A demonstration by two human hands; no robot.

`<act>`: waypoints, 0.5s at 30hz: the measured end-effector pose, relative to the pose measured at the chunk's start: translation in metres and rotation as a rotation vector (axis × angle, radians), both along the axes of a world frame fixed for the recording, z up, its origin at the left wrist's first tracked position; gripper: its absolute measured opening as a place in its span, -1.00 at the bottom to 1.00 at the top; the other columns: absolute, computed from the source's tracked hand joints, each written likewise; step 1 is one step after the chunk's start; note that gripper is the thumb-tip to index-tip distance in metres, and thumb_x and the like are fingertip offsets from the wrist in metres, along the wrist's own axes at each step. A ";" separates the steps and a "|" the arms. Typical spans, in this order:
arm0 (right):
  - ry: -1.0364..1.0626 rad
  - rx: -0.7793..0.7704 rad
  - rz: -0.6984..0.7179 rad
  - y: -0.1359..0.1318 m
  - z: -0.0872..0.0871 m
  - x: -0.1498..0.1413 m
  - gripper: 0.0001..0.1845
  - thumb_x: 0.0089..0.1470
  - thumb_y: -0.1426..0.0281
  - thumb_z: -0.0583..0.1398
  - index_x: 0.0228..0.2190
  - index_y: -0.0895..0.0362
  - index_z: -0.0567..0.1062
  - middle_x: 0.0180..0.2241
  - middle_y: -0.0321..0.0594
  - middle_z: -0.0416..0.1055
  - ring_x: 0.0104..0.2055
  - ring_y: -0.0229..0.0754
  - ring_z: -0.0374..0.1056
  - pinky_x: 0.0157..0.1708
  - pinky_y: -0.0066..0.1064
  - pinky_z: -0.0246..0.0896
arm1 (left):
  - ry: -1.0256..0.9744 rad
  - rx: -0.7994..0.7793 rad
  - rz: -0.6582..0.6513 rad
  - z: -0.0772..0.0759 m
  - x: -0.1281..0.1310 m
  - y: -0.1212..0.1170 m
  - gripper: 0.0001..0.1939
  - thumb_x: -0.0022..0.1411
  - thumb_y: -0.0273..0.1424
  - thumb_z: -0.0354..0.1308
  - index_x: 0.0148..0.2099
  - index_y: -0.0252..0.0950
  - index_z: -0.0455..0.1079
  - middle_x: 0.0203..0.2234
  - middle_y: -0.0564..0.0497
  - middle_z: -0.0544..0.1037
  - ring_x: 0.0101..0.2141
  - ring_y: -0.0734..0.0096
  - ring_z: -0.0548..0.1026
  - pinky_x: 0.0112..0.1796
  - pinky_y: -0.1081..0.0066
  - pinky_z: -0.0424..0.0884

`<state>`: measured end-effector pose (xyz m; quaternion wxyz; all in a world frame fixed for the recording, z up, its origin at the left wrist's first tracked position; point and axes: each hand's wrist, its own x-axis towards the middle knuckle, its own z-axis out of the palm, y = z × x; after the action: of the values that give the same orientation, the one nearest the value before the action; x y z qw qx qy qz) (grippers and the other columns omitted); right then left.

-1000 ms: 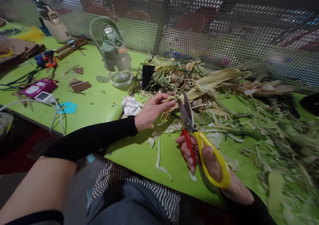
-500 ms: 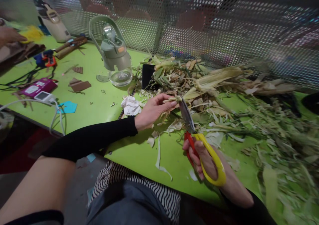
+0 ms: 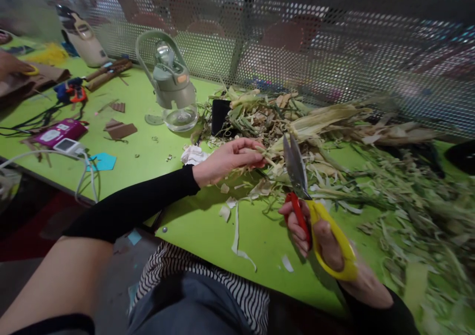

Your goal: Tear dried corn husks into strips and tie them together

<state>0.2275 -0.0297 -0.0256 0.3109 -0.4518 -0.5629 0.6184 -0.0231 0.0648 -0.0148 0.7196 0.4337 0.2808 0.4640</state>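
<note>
My left hand (image 3: 232, 161) pinches the pale end of a corn husk bundle (image 3: 272, 153) in front of the heap. My right hand (image 3: 315, 231) is closed round the handles of scissors (image 3: 297, 169), one red and one yellow. Their blades point up and away, slightly parted, to the right of my left fingers and apart from the pinched end. A large dry corn husk (image 3: 326, 119) lies across the heap behind. Pale scraps and a long curled strip (image 3: 237, 231) rest on the green table (image 3: 208, 236) below.
A clear bottle with a green lid (image 3: 172, 87) stands behind my left hand, near a dark phone-like slab (image 3: 220, 117) and crumpled white tissue (image 3: 193, 155). Left are a purple box (image 3: 61, 132) with a cable and a glue gun (image 3: 70, 91). Another person's hand (image 3: 13, 65) shows far left.
The scissors have moved right and toward me, away from the husk end at my left fingers, and their blades have parted a little. My left hand keeps its pinch.
</note>
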 end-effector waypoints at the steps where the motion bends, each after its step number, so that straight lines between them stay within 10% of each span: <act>1: 0.013 -0.004 0.023 0.000 0.000 0.002 -0.26 -0.04 -0.32 0.16 -0.17 0.06 0.42 -0.56 -0.43 0.14 -0.67 -0.39 -0.01 -0.76 -0.48 0.03 | 0.020 0.014 0.036 0.000 -0.001 0.001 -0.72 0.11 -0.42 0.40 -0.20 -0.34 0.38 -0.36 0.02 0.60 -0.31 0.47 0.57 -0.13 0.34 0.41; 15: 0.126 -0.092 0.248 -0.011 -0.007 0.001 -0.17 0.06 -0.36 -0.01 -0.03 0.06 0.43 -0.49 -0.37 0.19 -0.59 -0.34 0.03 -0.62 -0.43 0.16 | -0.040 0.148 0.256 -0.001 0.009 -0.005 -0.76 0.08 -0.49 0.38 -0.36 -0.31 0.33 -0.45 0.16 0.50 -0.39 0.61 0.46 -0.22 0.45 0.39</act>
<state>0.2290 -0.0407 -0.0323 0.2456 -0.3529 -0.5647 0.7044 -0.0137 0.0595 -0.0158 0.6260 0.4368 0.2843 0.5800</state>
